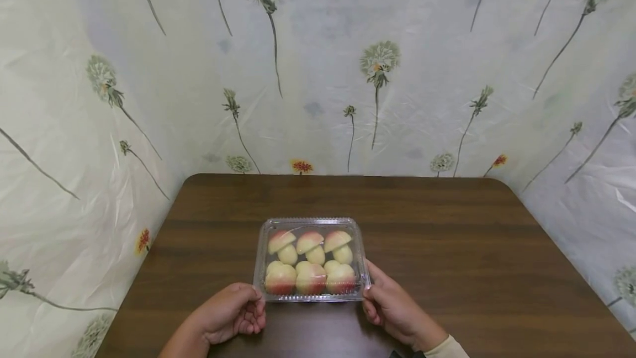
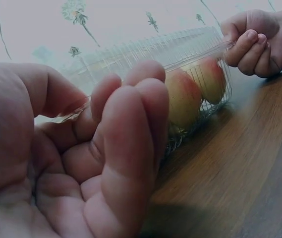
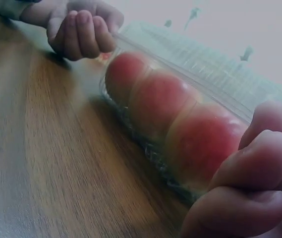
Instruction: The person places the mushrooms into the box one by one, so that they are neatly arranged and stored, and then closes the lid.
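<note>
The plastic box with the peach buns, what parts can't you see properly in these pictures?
- Plastic box: head view, near corners hidden by the left hand and right hand.
- Back row of buns: right wrist view, hidden behind the front buns.
- Box's left end: left wrist view, hidden behind curled fingers.

Dark wooden table [image 1: 447, 247], clear clamshell box [image 1: 310, 224]
</note>
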`<state>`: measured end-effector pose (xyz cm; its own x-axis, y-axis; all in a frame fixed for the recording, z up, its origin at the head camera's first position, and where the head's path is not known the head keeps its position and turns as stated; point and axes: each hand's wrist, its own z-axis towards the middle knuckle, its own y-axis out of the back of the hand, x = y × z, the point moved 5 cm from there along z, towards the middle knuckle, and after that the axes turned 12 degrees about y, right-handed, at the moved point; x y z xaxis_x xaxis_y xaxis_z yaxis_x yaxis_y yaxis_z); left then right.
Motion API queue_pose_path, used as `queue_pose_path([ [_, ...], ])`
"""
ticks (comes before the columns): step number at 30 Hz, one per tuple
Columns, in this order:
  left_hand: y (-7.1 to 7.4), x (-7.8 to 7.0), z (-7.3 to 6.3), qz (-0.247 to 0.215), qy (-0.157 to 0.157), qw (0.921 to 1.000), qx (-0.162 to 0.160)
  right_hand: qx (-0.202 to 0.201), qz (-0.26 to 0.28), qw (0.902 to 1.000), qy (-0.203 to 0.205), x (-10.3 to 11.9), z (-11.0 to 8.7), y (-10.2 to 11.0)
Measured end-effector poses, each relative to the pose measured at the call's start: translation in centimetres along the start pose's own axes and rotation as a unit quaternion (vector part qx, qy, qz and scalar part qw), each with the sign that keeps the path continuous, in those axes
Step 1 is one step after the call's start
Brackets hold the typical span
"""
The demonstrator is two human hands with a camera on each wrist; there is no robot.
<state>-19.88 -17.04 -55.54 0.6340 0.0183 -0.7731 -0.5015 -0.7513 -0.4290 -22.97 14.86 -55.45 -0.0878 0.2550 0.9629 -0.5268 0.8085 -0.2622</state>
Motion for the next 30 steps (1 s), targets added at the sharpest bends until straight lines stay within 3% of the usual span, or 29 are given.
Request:
queue_pose_path([
  [9, 0.5, -0.3, -0.3, 0.009, -0.002, 0.9998, 0.020, -0.021, 0.017, 0.9995, -0.019, 0.4, 0.0, 0.1],
  [12, 1.5, -1.1, -1.0, 0.034, -0.025, 0.9984, -0.038, -0.063, -0.007, 0.9972, -0.041, 1.0, -0.1, 1.0],
  [14, 2.4, -2.3, -1.8, 0.082, -0.053, 0.9870, -0.127, -0.113, -0.081, 0.9897, -0.036, 2.1, 0.0, 2.3],
  [15, 2.9, -3.2, -2.4, 0.134, -0.069, 0.9703, -0.189, -0.127, -0.150, 0.9802, -0.024, 3.0, 0.1, 3.0],
  [16, 3.2, -4.3, -3.1, 0.200, -0.080, 0.9436, -0.252, -0.132, -0.239, 0.9620, -0.007, 4.1, 0.4, 3.7],
  [17, 3.4, -5.6, -3.7, 0.271, -0.086, 0.9074, -0.309, -0.128, -0.341, 0.9314, 0.009, 5.3, 0.7, 4.3],
  [18, 3.5, -7.1, -4.4, 0.347, -0.088, 0.8595, -0.365, -0.122, -0.446, 0.8861, 0.028, 6.8, 1.2, 4.7],
  [19, 3.4, -8.7, -4.8, 0.422, -0.087, 0.8040, -0.410, -0.110, -0.548, 0.8275, 0.052, 8.2, 1.8, 5.1],
  [21, 2.5, -12.0, -5.4, 0.560, -0.092, 0.6786, -0.466, -0.078, -0.710, 0.6931, 0.096, 10.9, 3.1, 5.3],
  [22, 1.8, -13.5, -5.3, 0.610, -0.101, 0.6284, -0.472, -0.061, -0.760, 0.6368, 0.115, 12.0, 3.9, 5.2],
  [23, 1.1, -14.9, -5.1, 0.649, -0.110, 0.5863, -0.473, -0.044, -0.793, 0.5949, 0.127, 13.0, 4.7, 5.0],
  [24, 0.3, -16.1, -4.8, 0.681, -0.118, 0.5511, -0.468, -0.033, -0.817, 0.5591, 0.135, 13.7, 5.5, 4.9],
  [25, -0.4, -17.0, -4.3, 0.707, -0.123, 0.5252, -0.458, -0.021, -0.835, 0.5322, 0.141, 14.3, 6.2, 4.6],
  [26, -1.0, -17.7, -3.9, 0.726, -0.126, 0.5086, -0.446, -0.009, -0.845, 0.5149, 0.142, 14.6, 6.9, 4.3],
  [27, -1.5, -18.1, -3.4, 0.737, -0.124, 0.5032, -0.434, 0.002, -0.850, 0.5072, 0.141, 14.7, 7.4, 4.0],
  [28, -1.8, -18.4, -2.9, 0.744, -0.120, 0.5037, -0.421, 0.011, -0.852, 0.5032, 0.141, 14.7, 7.8, 3.7],
  [30, -2.1, -18.5, -2.2, 0.748, -0.112, 0.5119, -0.407, 0.023, -0.853, 0.5024, 0.139, 14.3, 8.4, 3.4],
])
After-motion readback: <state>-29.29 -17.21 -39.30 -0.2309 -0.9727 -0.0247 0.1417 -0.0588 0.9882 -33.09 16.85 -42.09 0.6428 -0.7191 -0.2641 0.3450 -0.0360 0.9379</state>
